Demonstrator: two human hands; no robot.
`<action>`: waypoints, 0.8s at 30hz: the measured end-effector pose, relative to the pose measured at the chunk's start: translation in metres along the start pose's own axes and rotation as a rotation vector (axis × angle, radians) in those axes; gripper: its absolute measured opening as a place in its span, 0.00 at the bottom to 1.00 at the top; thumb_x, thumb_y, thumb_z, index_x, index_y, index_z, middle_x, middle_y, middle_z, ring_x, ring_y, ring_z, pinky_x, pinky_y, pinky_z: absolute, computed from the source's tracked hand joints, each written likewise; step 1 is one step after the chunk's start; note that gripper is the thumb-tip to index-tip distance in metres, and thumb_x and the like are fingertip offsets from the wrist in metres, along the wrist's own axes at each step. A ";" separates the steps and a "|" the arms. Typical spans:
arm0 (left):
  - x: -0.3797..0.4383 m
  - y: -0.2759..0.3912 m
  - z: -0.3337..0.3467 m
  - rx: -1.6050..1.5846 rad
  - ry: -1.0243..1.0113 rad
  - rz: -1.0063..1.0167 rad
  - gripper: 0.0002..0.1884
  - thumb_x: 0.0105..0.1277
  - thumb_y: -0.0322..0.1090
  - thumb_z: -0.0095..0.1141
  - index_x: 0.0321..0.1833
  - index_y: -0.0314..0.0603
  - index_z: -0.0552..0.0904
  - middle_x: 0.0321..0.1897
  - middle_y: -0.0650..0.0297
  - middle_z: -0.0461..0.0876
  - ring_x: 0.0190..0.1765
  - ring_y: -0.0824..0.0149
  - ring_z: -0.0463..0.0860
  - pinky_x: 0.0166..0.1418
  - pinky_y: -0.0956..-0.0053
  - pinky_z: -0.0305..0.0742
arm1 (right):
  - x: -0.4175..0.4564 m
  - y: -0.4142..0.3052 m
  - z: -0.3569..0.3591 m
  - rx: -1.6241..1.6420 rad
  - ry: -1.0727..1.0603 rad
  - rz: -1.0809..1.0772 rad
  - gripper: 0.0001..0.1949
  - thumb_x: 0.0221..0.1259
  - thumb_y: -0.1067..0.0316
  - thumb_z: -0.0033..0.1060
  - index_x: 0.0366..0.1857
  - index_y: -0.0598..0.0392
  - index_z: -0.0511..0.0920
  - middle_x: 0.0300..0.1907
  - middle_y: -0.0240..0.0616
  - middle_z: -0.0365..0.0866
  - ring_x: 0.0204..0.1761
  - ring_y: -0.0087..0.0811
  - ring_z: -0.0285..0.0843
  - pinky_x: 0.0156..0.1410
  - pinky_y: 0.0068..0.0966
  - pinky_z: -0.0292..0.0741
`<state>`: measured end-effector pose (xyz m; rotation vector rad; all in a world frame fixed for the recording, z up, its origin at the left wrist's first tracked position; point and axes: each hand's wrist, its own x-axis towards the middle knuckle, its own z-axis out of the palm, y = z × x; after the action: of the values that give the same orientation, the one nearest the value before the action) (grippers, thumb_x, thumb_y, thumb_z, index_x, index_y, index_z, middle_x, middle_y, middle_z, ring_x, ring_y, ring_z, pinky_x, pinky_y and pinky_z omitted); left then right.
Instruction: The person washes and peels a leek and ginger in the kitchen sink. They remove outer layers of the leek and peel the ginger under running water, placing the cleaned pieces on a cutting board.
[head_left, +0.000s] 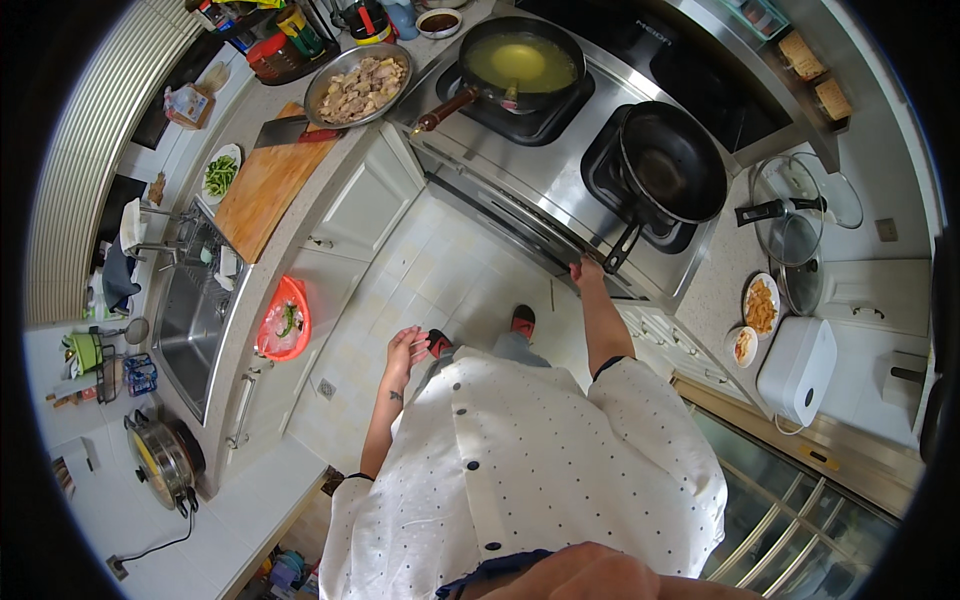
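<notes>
My right hand (587, 270) reaches to the front edge of the gas stove (559, 180), just beside the black handle of an empty wok (664, 165). Its fingertips are hidden against the stove front, so I cannot tell whether they grip anything. Over the floor hangs my left hand (407, 349), empty, its fingers loosely apart. On the left burner stands a dark frying pan (525, 64) with yellowish liquid in it and its wooden handle towards me. A metal bowl of raw meat pieces (360, 84) sits on the counter left of the stove.
A cleaver (281, 133) lies on a wooden cutting board (266, 195), beside a plate of chopped greens (221, 174). A red-rimmed waste bin (283, 319) hangs at the cabinet below the sink (193, 322). Glass lids (795, 214) and a food plate (761, 306) occupy the right counter.
</notes>
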<state>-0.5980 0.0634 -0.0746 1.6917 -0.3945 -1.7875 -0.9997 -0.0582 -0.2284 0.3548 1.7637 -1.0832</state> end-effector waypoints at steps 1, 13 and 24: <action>0.000 -0.001 0.000 -0.007 0.002 0.001 0.12 0.59 0.41 0.46 0.41 0.41 0.71 0.35 0.62 0.76 0.36 0.70 0.76 0.38 0.77 0.72 | -0.002 0.001 0.000 0.011 -0.023 -0.021 0.07 0.55 0.66 0.48 0.35 0.53 0.67 0.23 0.41 0.72 0.22 0.34 0.75 0.18 0.22 0.67; 0.002 -0.012 0.009 -0.059 0.005 -0.028 0.12 0.58 0.41 0.48 0.41 0.43 0.71 0.35 0.63 0.77 0.34 0.71 0.76 0.36 0.77 0.72 | -0.003 -0.009 -0.005 -0.047 -0.028 0.017 0.08 0.54 0.64 0.50 0.32 0.56 0.68 0.23 0.39 0.71 0.23 0.36 0.75 0.20 0.24 0.67; 0.001 -0.065 -0.021 -0.193 -0.006 -0.100 0.15 0.57 0.43 0.49 0.42 0.42 0.71 0.34 0.62 0.77 0.34 0.70 0.76 0.36 0.76 0.72 | 0.002 -0.005 -0.010 -0.245 0.087 -0.074 0.11 0.53 0.54 0.51 0.29 0.49 0.68 0.16 0.35 0.68 0.17 0.33 0.72 0.17 0.27 0.65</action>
<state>-0.5929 0.1162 -0.1179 1.5947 -0.1367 -1.8388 -1.0099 -0.0532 -0.2272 0.1895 1.9752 -0.9004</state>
